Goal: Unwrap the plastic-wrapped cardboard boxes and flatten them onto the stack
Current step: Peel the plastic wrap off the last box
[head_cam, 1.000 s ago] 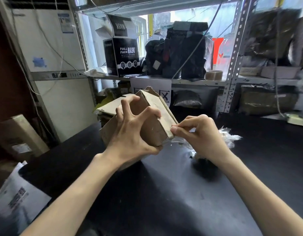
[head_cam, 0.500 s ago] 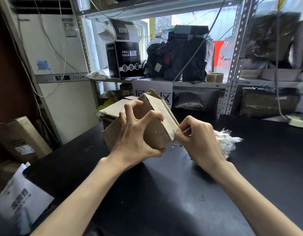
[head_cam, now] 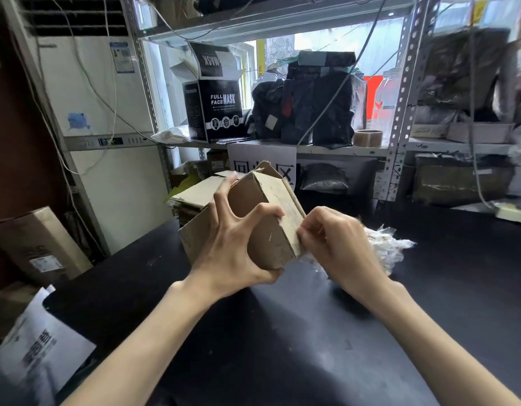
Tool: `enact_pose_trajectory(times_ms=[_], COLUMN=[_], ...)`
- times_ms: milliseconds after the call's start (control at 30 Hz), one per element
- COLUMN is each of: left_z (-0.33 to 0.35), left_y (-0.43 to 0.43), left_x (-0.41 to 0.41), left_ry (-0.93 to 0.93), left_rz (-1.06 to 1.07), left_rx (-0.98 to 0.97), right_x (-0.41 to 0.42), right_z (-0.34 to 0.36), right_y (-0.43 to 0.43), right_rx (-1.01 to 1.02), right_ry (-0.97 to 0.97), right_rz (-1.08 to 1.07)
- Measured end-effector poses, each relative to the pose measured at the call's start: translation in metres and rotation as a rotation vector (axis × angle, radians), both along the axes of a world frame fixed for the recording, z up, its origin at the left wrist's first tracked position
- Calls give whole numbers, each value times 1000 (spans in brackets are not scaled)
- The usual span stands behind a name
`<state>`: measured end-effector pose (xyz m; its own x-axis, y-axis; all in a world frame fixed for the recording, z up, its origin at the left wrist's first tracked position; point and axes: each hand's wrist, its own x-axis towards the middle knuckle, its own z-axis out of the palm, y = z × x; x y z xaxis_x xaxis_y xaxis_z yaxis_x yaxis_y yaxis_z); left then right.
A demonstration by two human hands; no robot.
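A small brown cardboard box (head_cam: pixel 271 206) is held tilted above the black table (head_cam: pixel 282 332). My left hand (head_cam: pixel 232 247) grips it with spread fingers over its near face and thumb underneath. At the box's right edge my right hand (head_cam: pixel 338 244) pinches clear plastic wrap (head_cam: pixel 385 247), which bunches up behind that hand. A stack of flattened cardboard (head_cam: pixel 194 197) lies behind the box at the table's far left corner.
A metal shelf rack (head_cam: pixel 400 112) stands behind the table with a black mask box (head_cam: pixel 215 109), dark bags (head_cam: pixel 312 104) and a tape roll (head_cam: pixel 367 138). A white air conditioner (head_cam: pixel 101 112) stands at left. A wrapped carton (head_cam: pixel 39 244) and a white bag (head_cam: pixel 39 344) lie left of the table.
My right hand has closed in against the box's right edge, fingers curling tighter on the plastic. The left hand keeps its grip on the box.
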<state>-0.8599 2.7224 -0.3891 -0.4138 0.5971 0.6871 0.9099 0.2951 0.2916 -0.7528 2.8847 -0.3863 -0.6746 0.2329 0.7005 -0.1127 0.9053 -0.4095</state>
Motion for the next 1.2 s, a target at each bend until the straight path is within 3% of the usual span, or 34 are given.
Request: enact_pose_trajectory(times_ms=[67, 267, 500, 600, 667, 867, 1100, 1200], left_z=[0, -2, 5, 4, 3, 3, 4, 7], left_y=[1, 9, -1, -2, -2, -3, 0, -2], left_x=[1, 8, 1, 5, 6, 5, 2, -11], left_ry=[-4, 40, 8, 25, 28, 25, 20, -104], left_rz=[8, 39, 104, 66, 58, 90, 140, 239], left_rx=[-14, -2, -27, -81, -81, -75, -49, 83], right_x=[-2, -8, 6, 4, 1, -4, -7, -7], right_z=[-1, -3, 18, 14, 9, 4, 0, -2], right_y=[-6, -9, 17, 14, 13, 11, 15, 14], right_rx=[49, -171, -765, -521, -418, -137, -538, -681], right_ry=[-17, -81, -258, -166, -115, -156, -3, 78], right_rz=[-95, -255, 200, 60, 109, -93, -80, -18])
